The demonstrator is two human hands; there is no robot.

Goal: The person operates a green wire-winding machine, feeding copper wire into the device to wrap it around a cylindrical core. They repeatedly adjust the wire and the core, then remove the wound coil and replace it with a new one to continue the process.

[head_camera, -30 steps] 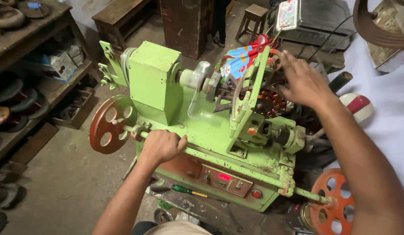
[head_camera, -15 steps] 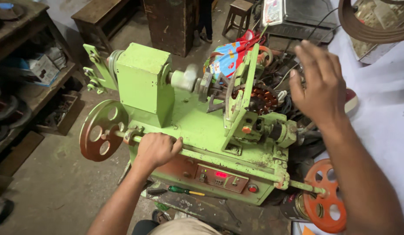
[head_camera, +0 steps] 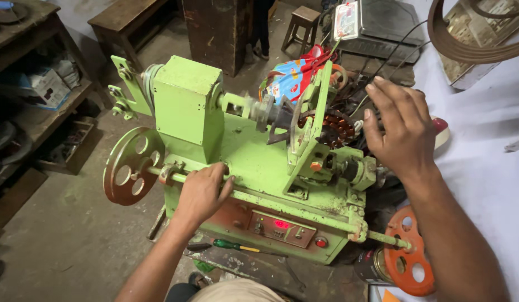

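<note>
1. Containers: a cardboard box (head_camera: 44, 86) sits on the wooden shelf (head_camera: 47, 114) at far left, contents not visible; a metal can (head_camera: 370, 265) stands on the floor at lower right, partly behind the orange handwheel (head_camera: 407, 258); what is in the can cannot be told.
2. Left hand (head_camera: 202, 193) is clenched over the long green shaft (head_camera: 259, 198) along the front of the green winding machine (head_camera: 248, 162); the shaft runs from the rust-red handwheel (head_camera: 128, 166) on the left to the orange handwheel on the right.
3. Right hand (head_camera: 399, 131) is released, fingers spread, hovering over the right end of the machine just beside the copper-wound stator (head_camera: 335, 127); whether it touches anything cannot be told.
4. The stator sits on the machine's spindle behind a green upright bracket (head_camera: 312, 120); a tangle of dark wires (head_camera: 382, 67) lies behind it, close to the right hand.
5. A colourful printed cloth (head_camera: 293, 75) is bunched at the top of the bracket.
6. The front panel (head_camera: 282, 226) shows a red lit display and a red button (head_camera: 321, 242).
7. A green-handled screwdriver (head_camera: 237, 245) lies on the floor below the panel, between the person's arms.
8. Room: bare concrete floor (head_camera: 63, 246); a wooden stool (head_camera: 304, 25) and a dark wooden bench (head_camera: 125, 25) at the back; a white cloth-covered surface (head_camera: 483, 145) on the right; a metal weighing scale (head_camera: 377, 25) at top.
</note>
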